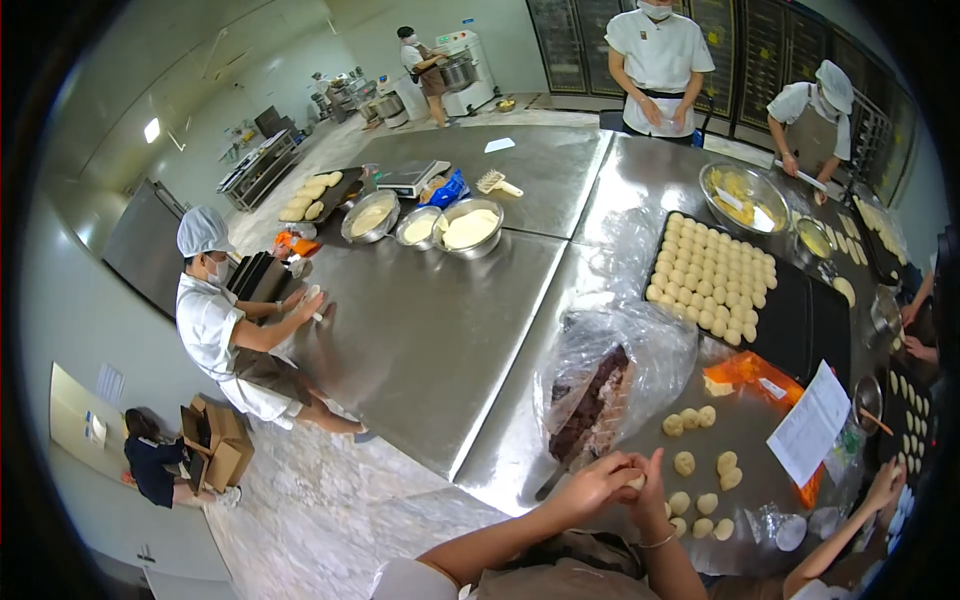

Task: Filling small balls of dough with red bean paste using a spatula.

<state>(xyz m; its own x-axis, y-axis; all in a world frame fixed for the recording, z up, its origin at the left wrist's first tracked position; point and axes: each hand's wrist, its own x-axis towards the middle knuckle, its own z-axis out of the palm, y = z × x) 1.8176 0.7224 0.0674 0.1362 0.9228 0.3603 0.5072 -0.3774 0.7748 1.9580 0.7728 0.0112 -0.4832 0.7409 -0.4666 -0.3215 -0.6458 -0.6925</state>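
My left hand (597,482) and my right hand (651,492) meet at the table's near edge. Between their curled fingers is a small pale dough ball (637,482), mostly covered by them. Just beyond my hands lies a clear plastic bag (655,345), open toward me, with a dark reddish-brown filling (595,405) inside. To the right of my hands, several loose dough balls (684,463) rest on the steel table in small groups. Farther off, a black tray (815,320) carries rows of round dough balls (705,270) on its left part.
Beside the tray lie an orange plastic bag (755,372) and a paper sheet (808,425). Metal bowls (470,228) stand across the table, near a scale (412,178). A co-worker (215,310) works at the left edge; another person's arm (850,525) reaches in close on my right.
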